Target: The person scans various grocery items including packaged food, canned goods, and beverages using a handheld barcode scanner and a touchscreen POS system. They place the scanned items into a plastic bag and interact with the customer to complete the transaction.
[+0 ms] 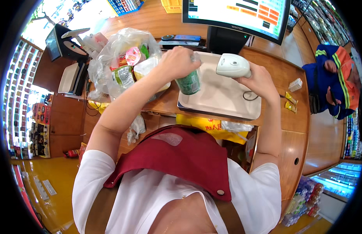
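My left hand (pixel 178 61) grips a green-labelled bottle (pixel 189 84) from above, its fingers closed round the top, over the left side of a beige tray (pixel 222 102). In my right hand (pixel 260 80) is a white handheld barcode scanner (pixel 232 65), held above the tray with its head toward the bottle. A thin dark cord shows below that hand. Left of the bottle, a clear plastic bag (pixel 107 80) stands open, filled with packaged goods, among them a pink-lidded tub (pixel 134 55) and a green packet (pixel 124 77). My left forearm crosses in front of part of it.
A screen (pixel 237 15) stands behind the tray. At the counter's left is a dark device (pixel 58 42). A small white box (pixel 295 84) and yellow sachets (pixel 291 102) lie on the right. Yellow bags (pixel 206 124) sit under the front edge. A person (pixel 337 82) stands across the counter at right.
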The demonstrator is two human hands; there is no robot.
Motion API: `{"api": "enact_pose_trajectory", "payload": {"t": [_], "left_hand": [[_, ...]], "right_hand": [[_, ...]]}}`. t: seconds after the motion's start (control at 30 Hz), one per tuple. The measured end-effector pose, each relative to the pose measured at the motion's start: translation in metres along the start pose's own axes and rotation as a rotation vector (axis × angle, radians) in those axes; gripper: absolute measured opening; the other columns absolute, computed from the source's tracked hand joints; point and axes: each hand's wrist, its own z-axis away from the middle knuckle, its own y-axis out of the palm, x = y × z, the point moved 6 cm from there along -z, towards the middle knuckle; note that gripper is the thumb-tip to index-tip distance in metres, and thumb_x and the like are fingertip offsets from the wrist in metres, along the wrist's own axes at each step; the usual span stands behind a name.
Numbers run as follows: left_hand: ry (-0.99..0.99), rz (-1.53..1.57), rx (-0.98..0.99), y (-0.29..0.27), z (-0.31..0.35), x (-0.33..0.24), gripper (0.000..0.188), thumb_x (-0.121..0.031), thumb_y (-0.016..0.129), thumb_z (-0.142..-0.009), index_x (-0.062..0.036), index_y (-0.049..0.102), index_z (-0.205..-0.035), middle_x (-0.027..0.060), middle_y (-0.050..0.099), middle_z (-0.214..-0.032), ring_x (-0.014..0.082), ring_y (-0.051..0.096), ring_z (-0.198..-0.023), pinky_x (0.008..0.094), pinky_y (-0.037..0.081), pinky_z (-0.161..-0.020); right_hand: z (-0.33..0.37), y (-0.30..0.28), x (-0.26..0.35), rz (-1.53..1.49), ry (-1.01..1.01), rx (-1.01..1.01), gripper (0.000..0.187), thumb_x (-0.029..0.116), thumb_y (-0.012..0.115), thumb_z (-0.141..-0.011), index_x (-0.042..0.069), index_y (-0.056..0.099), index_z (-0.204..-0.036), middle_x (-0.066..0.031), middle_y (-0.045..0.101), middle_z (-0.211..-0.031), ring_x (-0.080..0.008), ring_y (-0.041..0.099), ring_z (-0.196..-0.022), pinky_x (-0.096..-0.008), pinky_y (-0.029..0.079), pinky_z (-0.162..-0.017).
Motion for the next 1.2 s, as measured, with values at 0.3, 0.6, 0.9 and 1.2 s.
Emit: {"api": "enact_pose_trajectory", "payload": {"t": [0.3, 0.6, 0.9, 1.2], "left_hand": [[-0.070, -0.039, 0.027, 0.098, -0.020, 0.003, 0.035, -0.033, 0.052, -0.079, -0.0049, 0.069, -0.092, 0.0237, 0.065, -0.086, 0.0390, 0.063, -0.083, 0.0451, 0.051, -0.077], [-0.084, -0.001, 0.066, 0.110, -0.034, 0.026, 0.036, -0.031, 0.043, -0.085, -0.0055, 0.065, -0.099, 0.0262, 0.063, -0.092, 0.0426, 0.060, -0.091, 0.0467, 0.047, -0.084], [-0.132, 0.254, 0.302, 0.122, -0.044, 0.046, 0.046, -0.039, 0.042, -0.085, -0.0045, 0.061, -0.109, 0.0271, 0.059, -0.108, 0.0381, 0.056, -0.106, 0.0413, 0.042, -0.093], [-0.025, 0.343, 0.413, 0.136, -0.041, 0.039, 0.069, -0.046, 0.069, -0.073, 0.0053, 0.051, -0.116, 0.0214, 0.059, -0.106, 0.0247, 0.057, -0.101, 0.0336, 0.044, -0.087]], "right_hand": [[0.012, 0.130, -0.096, 0.064, 0.152, 0.064, 0.058, 0.029, 0.060, -0.083, 0.012, 0.038, -0.134, -0.0204, 0.056, -0.110, -0.0353, 0.054, -0.104, -0.0435, 0.044, -0.085], [0.028, 0.123, -0.032, -0.217, -0.027, -0.403, 0.041, 0.020, 0.069, -0.077, 0.006, 0.056, -0.113, -0.0141, 0.056, -0.101, -0.0261, 0.057, -0.093, -0.0351, 0.045, -0.080], [0.014, 0.201, -0.053, -0.904, 0.399, -0.134, 0.014, 0.013, 0.063, -0.080, 0.000, 0.063, -0.080, -0.0116, 0.064, -0.068, -0.0235, 0.062, -0.066, -0.0334, 0.048, -0.063], [0.012, 0.209, -0.057, -0.856, 0.394, -0.178, 0.012, 0.012, 0.062, -0.081, -0.001, 0.061, -0.080, -0.0123, 0.062, -0.068, -0.0228, 0.062, -0.065, -0.0335, 0.048, -0.062]]}}
